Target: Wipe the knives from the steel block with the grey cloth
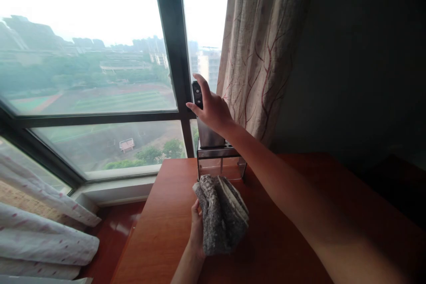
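My left hand point(197, 230) is closed on a bunched, folded grey towel point(221, 215) with paler edges, held low over the front of the table. Farther out, my right hand point(214, 108) is at a broad-bladed knife, around its black handle point(197, 93) with light rivets. Thumb and index finger are spread on either side of that handle; the other fingers are hidden behind the hand. Below the hand, the wide metal blade point(210, 135) goes down into a knife rack point(218, 153) with a dark metal top and see-through lower part.
The reddish-brown wooden table point(166, 213) carries the rack near its far edge. Behind it stands a dark-framed window point(171, 35), with a patterned curtain point(262, 53) at the right. Another pale curtain point(43, 235) hangs at the lower left. A dark wall fills the right side.
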{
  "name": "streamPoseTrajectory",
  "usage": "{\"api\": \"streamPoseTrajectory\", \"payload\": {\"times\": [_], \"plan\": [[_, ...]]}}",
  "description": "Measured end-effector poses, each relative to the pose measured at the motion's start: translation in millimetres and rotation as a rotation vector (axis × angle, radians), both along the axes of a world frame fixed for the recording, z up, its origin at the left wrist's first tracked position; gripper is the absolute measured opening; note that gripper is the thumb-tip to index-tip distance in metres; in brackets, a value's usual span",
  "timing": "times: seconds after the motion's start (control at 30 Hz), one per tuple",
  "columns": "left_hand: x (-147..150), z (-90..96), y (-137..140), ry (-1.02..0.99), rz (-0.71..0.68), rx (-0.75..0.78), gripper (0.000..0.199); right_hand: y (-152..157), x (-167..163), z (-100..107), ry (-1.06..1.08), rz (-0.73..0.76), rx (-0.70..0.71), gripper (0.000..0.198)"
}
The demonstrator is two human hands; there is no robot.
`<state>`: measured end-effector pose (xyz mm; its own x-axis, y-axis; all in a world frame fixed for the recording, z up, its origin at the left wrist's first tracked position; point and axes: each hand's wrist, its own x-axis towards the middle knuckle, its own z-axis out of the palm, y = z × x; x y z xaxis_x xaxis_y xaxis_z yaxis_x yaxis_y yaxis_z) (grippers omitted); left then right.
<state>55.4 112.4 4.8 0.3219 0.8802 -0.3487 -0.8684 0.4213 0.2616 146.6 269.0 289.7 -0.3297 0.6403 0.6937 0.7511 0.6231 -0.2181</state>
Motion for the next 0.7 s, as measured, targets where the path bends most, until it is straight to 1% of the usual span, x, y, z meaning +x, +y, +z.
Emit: {"api": "streamPoseTrajectory", "payload": {"times": [0.07,0.2,0.33,0.53,0.63,0.7], "plan": [[0,-2.5,0,-0.011,-0.014,0.002,0.035,-1,-1,-14,-0.022,-0.029,-0.039,0.071],[4,-4.3,-2,-0.083,-0.105,0.014,0.040,-6,-5,-43,-0.083,-0.130,-0.161,0.082],[9,-0.7,-5,-0.094,-0.146,0.017,0.042,-12,-7,-65,-0.134,-0.208,-0.248,0.080],[11,4.8,-6,-0.108,-0.186,0.032,0.044,-11,-7,-84,-0.097,-0.240,-0.335,0.076],[11,3.8,-6,-0.086,-0.171,0.034,0.046,-9,-6,-90,-0.059,-0.224,-0.343,0.079],[11,1.2,-6,-0.081,-0.159,0.042,0.045,-11,-3,-90,-0.050,-0.193,-0.331,0.081]]}}
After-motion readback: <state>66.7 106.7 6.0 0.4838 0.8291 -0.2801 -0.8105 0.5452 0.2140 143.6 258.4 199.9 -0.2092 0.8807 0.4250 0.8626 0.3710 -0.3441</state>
